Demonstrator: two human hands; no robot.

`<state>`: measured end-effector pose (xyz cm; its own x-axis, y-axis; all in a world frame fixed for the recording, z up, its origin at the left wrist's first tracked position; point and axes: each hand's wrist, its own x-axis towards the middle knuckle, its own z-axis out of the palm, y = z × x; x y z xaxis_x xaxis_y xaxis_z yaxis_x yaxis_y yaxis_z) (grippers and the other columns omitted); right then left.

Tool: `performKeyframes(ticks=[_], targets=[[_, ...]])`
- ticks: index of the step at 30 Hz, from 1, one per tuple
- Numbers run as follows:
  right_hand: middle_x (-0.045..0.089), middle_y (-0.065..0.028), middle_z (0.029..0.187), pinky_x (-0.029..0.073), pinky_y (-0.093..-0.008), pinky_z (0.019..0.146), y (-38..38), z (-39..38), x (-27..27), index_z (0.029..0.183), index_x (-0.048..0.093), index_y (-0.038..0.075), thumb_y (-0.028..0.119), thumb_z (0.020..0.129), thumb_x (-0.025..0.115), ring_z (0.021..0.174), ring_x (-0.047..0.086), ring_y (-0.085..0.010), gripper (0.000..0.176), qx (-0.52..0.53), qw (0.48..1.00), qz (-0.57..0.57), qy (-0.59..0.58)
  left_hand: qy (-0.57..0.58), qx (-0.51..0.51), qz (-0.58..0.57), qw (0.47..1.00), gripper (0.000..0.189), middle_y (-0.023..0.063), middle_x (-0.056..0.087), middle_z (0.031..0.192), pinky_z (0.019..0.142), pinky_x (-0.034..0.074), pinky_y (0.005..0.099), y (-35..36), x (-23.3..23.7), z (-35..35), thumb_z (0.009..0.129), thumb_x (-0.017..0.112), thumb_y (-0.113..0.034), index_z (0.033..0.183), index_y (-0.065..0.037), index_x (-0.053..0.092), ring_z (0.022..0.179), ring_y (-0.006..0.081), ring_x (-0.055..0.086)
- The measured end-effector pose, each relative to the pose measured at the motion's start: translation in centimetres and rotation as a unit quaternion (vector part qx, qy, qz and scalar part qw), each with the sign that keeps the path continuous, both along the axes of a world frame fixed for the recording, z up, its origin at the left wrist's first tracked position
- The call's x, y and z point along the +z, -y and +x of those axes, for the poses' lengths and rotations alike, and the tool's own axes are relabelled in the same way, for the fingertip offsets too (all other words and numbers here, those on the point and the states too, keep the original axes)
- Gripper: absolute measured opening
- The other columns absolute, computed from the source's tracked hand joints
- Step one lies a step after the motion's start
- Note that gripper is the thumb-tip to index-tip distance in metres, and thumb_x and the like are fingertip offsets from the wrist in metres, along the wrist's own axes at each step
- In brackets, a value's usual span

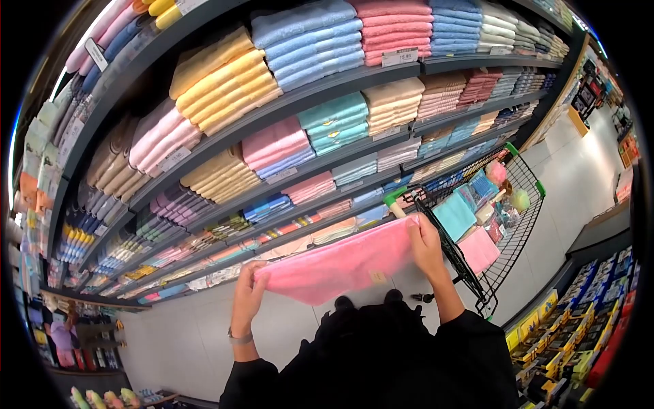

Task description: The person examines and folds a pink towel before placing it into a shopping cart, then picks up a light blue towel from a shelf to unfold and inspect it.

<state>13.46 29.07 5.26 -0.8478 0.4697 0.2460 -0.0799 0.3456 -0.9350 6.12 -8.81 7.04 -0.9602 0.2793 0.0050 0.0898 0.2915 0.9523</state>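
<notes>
A pink towel (334,262) is stretched out between my two hands, with a small pale label near its lower edge. My left hand (250,283) pinches its left end, the thumb on top. The towel's right end is gripped by my right hand (426,245), close to the cart handle (400,210). Right of that hand stands a black wire shopping cart (514,249) with green corners. Inside it lie a teal folded towel (453,217), a pink folded towel (479,249) and several small packaged items.
Shelves (272,116) of folded towels in many colours run along the front and left, with price tags on their edges. A low display (565,334) of boxed goods stands at the lower right. Another person (61,337) is at the far left. Grey tiled floor (170,347) lies below.
</notes>
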Motion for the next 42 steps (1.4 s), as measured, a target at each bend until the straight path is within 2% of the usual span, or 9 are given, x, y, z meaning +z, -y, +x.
performKeyframes(ticks=[3,6,11,16,20,21,25,31,42], targets=[[0.055,-0.0128,0.073,0.042,-0.0316,0.062,-0.1,0.6,0.9,0.095,0.056,-0.002,0.011,0.093,0.048,0.066,0.051,-0.0176,0.016,-0.009,0.999,-0.001,-0.049,-0.060,-0.043,-0.102,0.992,0.032,0.0053,0.054,0.088,0.075,0.044,0.0284,-0.1,0.4,0.5,0.088,0.061,-0.006,0.119,-0.004,0.056,0.082,0.0159,0.052],[0.058,-0.0123,0.078,0.044,-0.0303,0.066,-1.1,0.0,-0.4,0.098,0.058,-0.002,0.009,0.093,0.047,0.070,0.054,-0.0180,0.016,0.001,1.000,-0.004,0.009,-0.138,-0.133,-0.191,0.963,0.023,0.0105,0.054,0.088,0.074,0.044,0.0317,-0.4,1.2,0.2,0.085,0.060,-0.001,0.108,-0.002,0.060,0.082,0.0242,0.054],[0.060,-0.0114,0.088,0.045,-0.0271,0.072,0.2,0.5,0.3,0.100,0.058,-0.004,0.008,0.093,0.049,0.079,0.056,-0.0162,0.017,0.016,0.999,-0.022,-0.034,-0.277,-0.034,-0.234,0.931,0.015,0.0145,0.054,0.087,0.073,0.045,0.0351,-0.9,1.2,-0.2,0.081,0.057,0.004,0.095,0.000,0.061,0.084,0.0307,0.055],[0.063,-0.0134,0.096,0.047,-0.0316,0.081,1.9,4.7,8.3,0.098,0.061,-0.003,0.007,0.095,0.045,0.088,0.061,-0.0230,0.019,0.200,0.970,0.005,-0.139,-0.398,0.074,-0.249,0.880,0.018,0.0146,0.057,0.092,0.071,0.045,0.0351,0.0,1.7,-0.8,0.082,0.053,0.007,0.098,0.000,0.059,0.082,0.0290,0.056],[0.065,-0.0157,0.096,0.049,-0.0392,0.084,4.3,4.8,12.0,0.093,0.061,-0.004,0.006,0.094,0.046,0.091,0.063,-0.0288,0.018,0.442,0.877,-0.119,-0.143,-0.197,0.221,0.101,0.950,0.016,0.0116,0.058,0.094,0.080,0.046,0.0314,-4.4,3.0,-0.8,0.087,0.048,0.006,0.098,0.000,0.059,0.090,0.0208,0.057],[0.065,-0.0151,0.099,0.047,-0.0374,0.087,4.9,4.0,11.4,0.094,0.062,-0.003,0.007,0.094,0.048,0.094,0.062,-0.0283,0.018,0.459,0.871,-0.145,-0.097,-0.278,0.180,0.059,0.942,0.016,0.0115,0.057,0.098,0.086,0.044,0.0317,-5.9,3.7,-1.2,0.087,0.048,0.005,0.098,0.000,0.058,0.094,0.0206,0.056],[0.054,-0.0181,0.123,0.042,-0.0364,0.094,6.9,1.7,8.3,0.097,0.064,0.000,0.010,0.092,0.052,0.114,0.053,-0.0278,0.017,0.336,0.939,-0.055,-0.056,-0.225,-0.002,0.138,0.964,0.021,0.0126,0.057,0.107,0.090,0.043,0.0338,-10.9,4.0,0.4,0.085,0.044,0.008,0.097,0.000,0.059,0.099,0.0218,0.055],[0.055,-0.0157,0.121,0.041,-0.0370,0.093,6.6,1.3,5.8,0.098,0.063,0.000,0.010,0.089,0.054,0.112,0.052,-0.0288,0.016,0.299,0.950,-0.038,-0.088,-0.122,-0.202,0.163,0.958,0.026,0.0133,0.053,0.114,0.089,0.045,0.0317,-14.4,4.7,2.1,0.083,0.043,0.011,0.099,0.000,0.060,0.104,0.0206,0.055],[0.052,-0.0067,0.093,0.043,-0.0254,0.070,5.9,1.6,3.1,0.102,0.063,-0.002,0.006,0.085,0.061,0.082,0.052,-0.0150,0.019,0.238,0.965,-0.093,-0.050,0.011,-0.166,0.138,0.976,0.033,0.0127,0.051,0.119,0.086,0.047,0.0301,-13.4,2.6,2.6,0.086,0.057,0.001,0.119,-0.003,0.054,0.096,0.0181,0.060]])
